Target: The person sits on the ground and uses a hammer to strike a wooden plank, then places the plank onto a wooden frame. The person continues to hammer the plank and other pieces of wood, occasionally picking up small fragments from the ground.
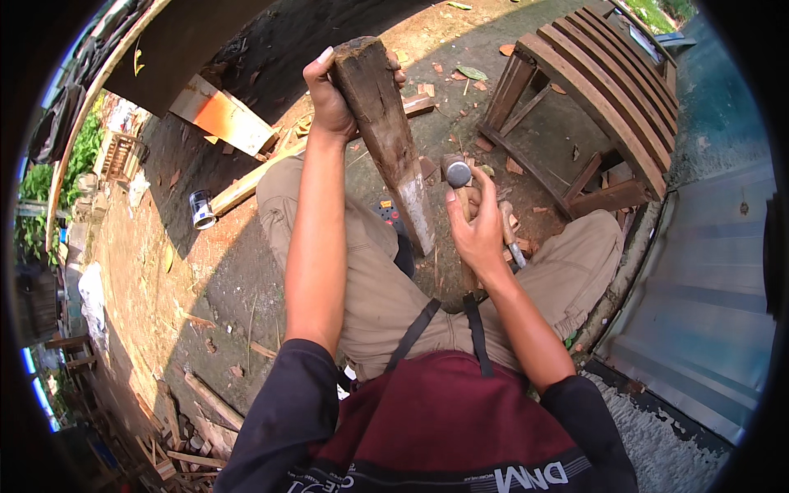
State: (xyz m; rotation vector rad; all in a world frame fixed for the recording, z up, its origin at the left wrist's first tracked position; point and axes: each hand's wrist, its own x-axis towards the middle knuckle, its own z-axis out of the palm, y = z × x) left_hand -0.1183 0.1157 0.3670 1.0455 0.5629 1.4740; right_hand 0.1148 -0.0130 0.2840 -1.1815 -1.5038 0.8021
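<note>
My left hand (333, 103) is wrapped round the upper end of a thick, weathered piece of wood (380, 131). The wood slants down to the right between my legs, its lower end pale and whitish. In my right hand (481, 230) is a hammer (457, 172), its round metal face turned up and its wooden handle pointing down toward my lap. The hammer head is apart from the wood, a little to its right. Just beside the right hand is a slim tool (514, 248) with a metallic part; whether my fingers also touch it I cannot tell.
A slatted wooden bench (596, 90) stands at the far right, near a corrugated metal sheet (699, 304). To the left, a can (202, 209) lies by a long wooden beam (255, 182) and an orange-stained board (220, 115). Wood chips and leaves litter the ground; scrap wood (214, 400) lies lower left.
</note>
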